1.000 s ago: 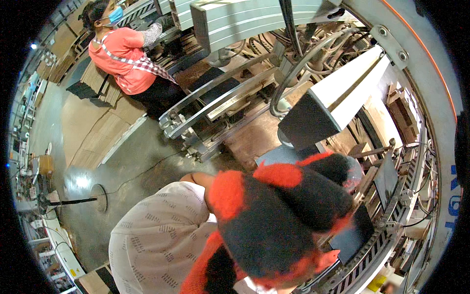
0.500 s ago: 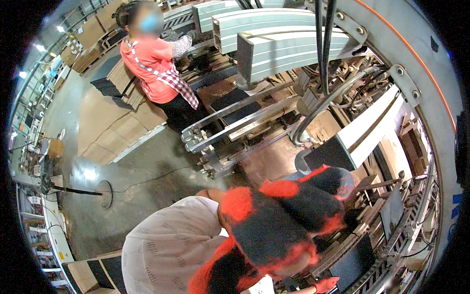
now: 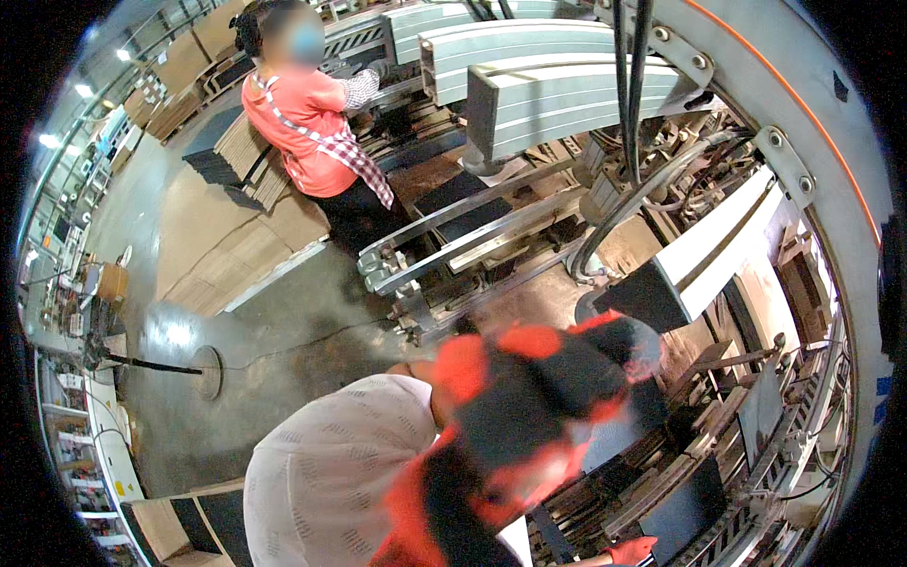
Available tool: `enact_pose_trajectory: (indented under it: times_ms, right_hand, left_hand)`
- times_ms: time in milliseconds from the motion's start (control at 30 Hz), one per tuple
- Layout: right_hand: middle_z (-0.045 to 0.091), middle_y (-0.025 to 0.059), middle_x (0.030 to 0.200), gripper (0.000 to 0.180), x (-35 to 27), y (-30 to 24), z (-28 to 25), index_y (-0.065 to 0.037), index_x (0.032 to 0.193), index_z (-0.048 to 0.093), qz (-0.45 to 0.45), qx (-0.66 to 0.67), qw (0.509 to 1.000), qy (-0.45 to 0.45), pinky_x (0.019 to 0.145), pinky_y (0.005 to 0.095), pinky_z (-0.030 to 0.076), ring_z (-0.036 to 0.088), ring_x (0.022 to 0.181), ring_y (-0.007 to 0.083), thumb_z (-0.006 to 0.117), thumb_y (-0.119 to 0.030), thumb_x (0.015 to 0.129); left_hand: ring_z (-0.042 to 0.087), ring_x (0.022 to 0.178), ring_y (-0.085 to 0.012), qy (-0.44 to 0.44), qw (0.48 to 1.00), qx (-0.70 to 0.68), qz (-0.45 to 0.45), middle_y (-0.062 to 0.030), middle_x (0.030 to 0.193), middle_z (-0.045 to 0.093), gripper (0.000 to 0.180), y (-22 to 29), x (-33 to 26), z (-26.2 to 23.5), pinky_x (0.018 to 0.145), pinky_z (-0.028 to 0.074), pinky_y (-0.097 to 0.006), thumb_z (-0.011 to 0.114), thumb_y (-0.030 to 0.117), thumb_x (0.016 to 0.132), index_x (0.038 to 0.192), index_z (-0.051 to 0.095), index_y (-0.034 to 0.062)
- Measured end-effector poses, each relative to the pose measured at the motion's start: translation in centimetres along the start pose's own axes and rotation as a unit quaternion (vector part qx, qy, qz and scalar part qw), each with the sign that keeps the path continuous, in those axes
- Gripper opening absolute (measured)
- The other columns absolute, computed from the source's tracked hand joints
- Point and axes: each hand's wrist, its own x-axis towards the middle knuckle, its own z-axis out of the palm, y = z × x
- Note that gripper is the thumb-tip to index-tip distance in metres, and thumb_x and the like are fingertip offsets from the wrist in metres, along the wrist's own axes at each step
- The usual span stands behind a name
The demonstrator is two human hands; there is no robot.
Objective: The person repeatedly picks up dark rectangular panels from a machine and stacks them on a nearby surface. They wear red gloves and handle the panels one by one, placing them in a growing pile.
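Hand (image 3: pixel 557 397) in a red-and-black glove, blurred at lower centre so its grip cannot be told, hovers just left of dark sheets (image 3: pixel 661 293) slanting toward the upper right.

You stand in a factory hall with a grey concrete floor (image 3: pixel 274 331) that shines where the ceiling lights (image 3: pixel 85 91) reflect off it, and flat sheets of brown cardboard (image 3: pixel 227 250) lie spread across it to your left. Pale green machine beams (image 3: pixel 567 94) and steel conveyor rails (image 3: pixel 472 231) run across the space ahead of you. Along the far left edge you have shelving (image 3: pixel 71 425) and stacked cardboard boxes (image 3: pixel 179 66) further back.
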Motion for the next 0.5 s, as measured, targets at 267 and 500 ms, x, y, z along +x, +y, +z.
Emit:
enact_pose_trajectory:
  times_ms: [267,500]
  right_hand:
    - [0.072,0.0265,0.082,0.069,1.1,1.3,2.1,0.013,0.094,0.070,0.205,0.226,0.945,-0.116,0.070,0.0486,0.053,0.069,0.077,0.0418,0.045,-0.050,0.106]
    - [0.072,0.0282,0.083,0.071,1.3,1.0,1.7,0.015,0.094,0.069,0.158,0.171,0.967,-0.100,0.070,0.0487,0.053,0.067,0.075,0.0429,0.039,-0.047,0.109]
  left_hand:
    - [0.058,0.109,-0.0344,-0.227,0.897,0.360,-0.124,-0.0180,0.119,0.055,0.031,-7.7,-12.0,-7.1,0.093,0.048,-0.043,0.078,0.021,0.083,0.107,0.062,0.0097]
    - [0.053,0.122,-0.0424,-0.287,0.605,0.545,-0.504,-0.0232,0.132,0.052,0.058,-13.2,-22.9,-17.6,0.101,0.045,-0.052,0.079,0.038,0.081,0.126,0.058,0.0086]
